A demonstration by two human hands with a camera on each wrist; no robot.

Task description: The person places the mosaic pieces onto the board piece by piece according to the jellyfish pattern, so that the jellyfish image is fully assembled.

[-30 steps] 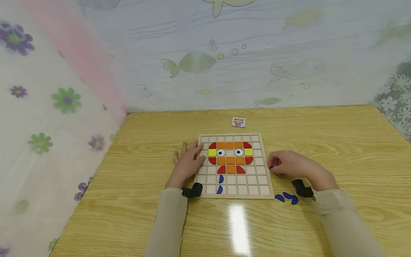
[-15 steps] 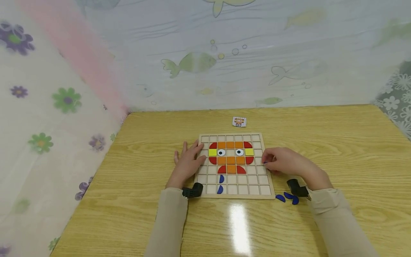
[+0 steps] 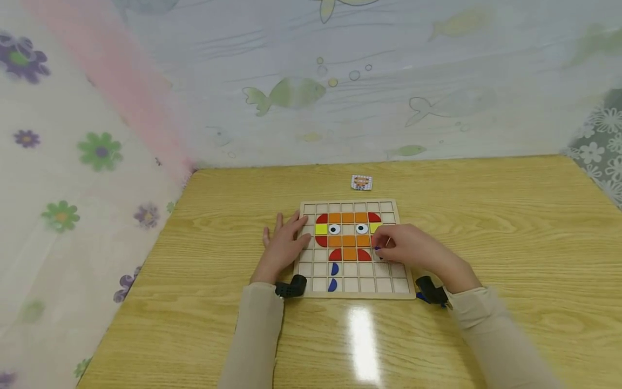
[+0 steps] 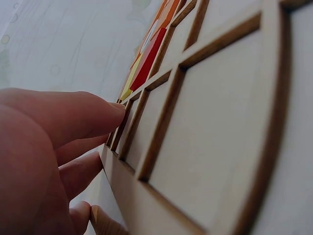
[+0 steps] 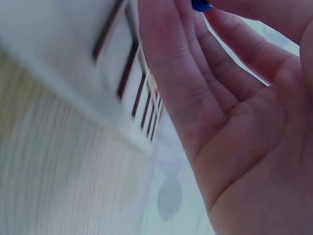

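A wooden grid board lies on the table, with red, orange, yellow and eye tiles set in its cells. Two blue half-round tiles sit in a column below the red and orange ones. My left hand rests on the board's left edge with fingers spread; in the left wrist view its thumb touches the frame. Over the right side of the board, my right hand pinches a blue tile between thumb and fingertips. Only a corner of that blue tile shows in the right wrist view.
A small printed card with a grid picture lies behind the board. Beside the board's lower right corner are loose blue tiles, mostly covered by the right wrist's black camera. Patterned cloth walls stand behind and left of the wooden table.
My right hand has moved left from beside the board to above its right columns, carrying the blue tile. The left hand has stayed on the board's edge.
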